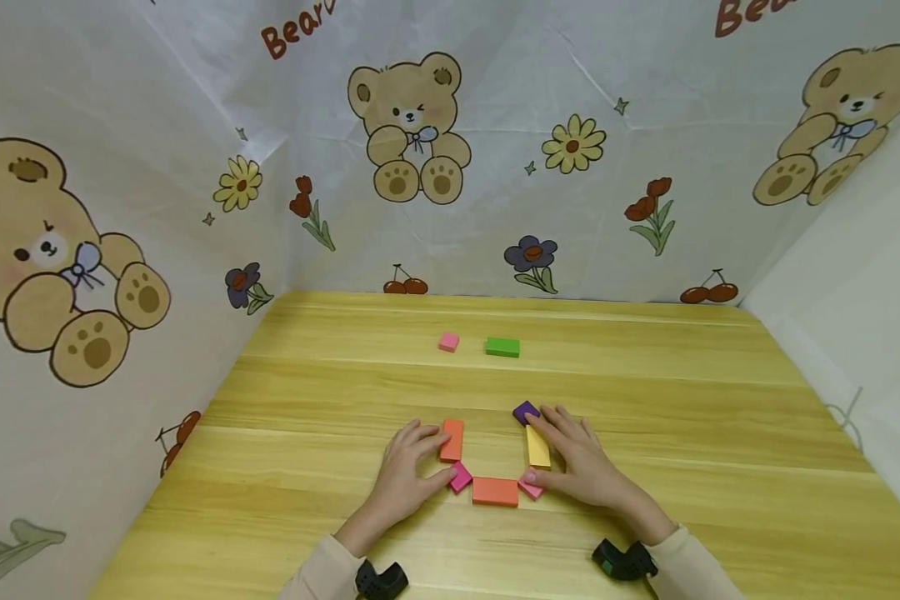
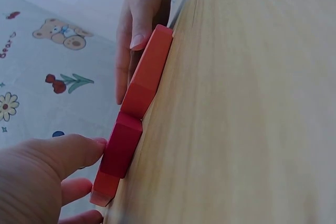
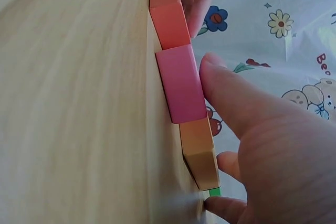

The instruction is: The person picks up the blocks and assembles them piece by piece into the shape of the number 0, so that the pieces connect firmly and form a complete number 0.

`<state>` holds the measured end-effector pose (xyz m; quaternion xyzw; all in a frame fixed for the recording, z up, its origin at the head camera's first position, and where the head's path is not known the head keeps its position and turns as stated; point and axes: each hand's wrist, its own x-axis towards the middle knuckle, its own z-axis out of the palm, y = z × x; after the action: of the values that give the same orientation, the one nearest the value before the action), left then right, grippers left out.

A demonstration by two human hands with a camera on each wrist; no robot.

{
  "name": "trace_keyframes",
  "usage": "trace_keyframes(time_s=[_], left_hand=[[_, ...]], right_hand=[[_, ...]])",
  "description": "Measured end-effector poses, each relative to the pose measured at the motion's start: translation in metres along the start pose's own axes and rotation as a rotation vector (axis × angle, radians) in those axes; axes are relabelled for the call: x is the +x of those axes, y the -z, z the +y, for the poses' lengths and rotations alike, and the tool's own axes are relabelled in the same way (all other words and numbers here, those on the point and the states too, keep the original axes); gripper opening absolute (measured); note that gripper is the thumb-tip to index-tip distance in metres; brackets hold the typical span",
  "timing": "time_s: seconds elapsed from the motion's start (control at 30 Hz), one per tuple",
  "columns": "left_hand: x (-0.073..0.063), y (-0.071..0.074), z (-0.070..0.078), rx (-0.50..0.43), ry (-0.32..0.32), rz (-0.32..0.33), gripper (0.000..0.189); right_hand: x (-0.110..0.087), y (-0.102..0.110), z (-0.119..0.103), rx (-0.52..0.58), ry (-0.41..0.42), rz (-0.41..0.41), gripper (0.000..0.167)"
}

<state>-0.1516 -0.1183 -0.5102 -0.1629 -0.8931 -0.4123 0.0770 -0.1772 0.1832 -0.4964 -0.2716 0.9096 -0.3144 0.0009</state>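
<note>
My left hand (image 1: 407, 469) rests at the left of a U-shaped row of small blocks. Its thumb touches a magenta block (image 1: 460, 477), and its forefinger reaches an upright-running orange block (image 1: 452, 440). On the other side, my right hand (image 1: 587, 460) lays its thumb on a pink block (image 1: 530, 484). The right forefinger lies by the top of a yellow block (image 1: 537, 447), right at a purple block (image 1: 526, 412). Between the two lower corner blocks lies an orange-red block (image 1: 495, 492), also seen in the left wrist view. Neither hand curls round a block.
Farther back on the wooden table (image 1: 330, 367) lie a small pink block (image 1: 448, 342) and a green block (image 1: 503, 347). A bear-patterned cloth (image 1: 487, 167) stands along the table's back and left edges. Black devices sit at both wrists.
</note>
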Motion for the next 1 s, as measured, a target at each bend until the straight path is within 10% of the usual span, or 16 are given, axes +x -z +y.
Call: trace_keyframes(time_s=[0.37, 0.6, 1.0], left_hand=[[0.02, 0.021, 0.005, -0.16, 0.159, -0.089, 0.053], [0.064, 0.037, 0.002, -0.137, 0.25, -0.084, 0.053], [0.135, 0.043, -0.006, -0.017, 0.231, -0.077, 0.059]], right_hand=[[0.0, 0.001, 0.0, 0.0, -0.004, 0.005, 0.083], [-0.002, 0.0, 0.0, -0.012, 0.004, 0.012, 0.083], [-0.003, 0.001, 0.001, -0.008, -0.015, 0.003, 0.083]])
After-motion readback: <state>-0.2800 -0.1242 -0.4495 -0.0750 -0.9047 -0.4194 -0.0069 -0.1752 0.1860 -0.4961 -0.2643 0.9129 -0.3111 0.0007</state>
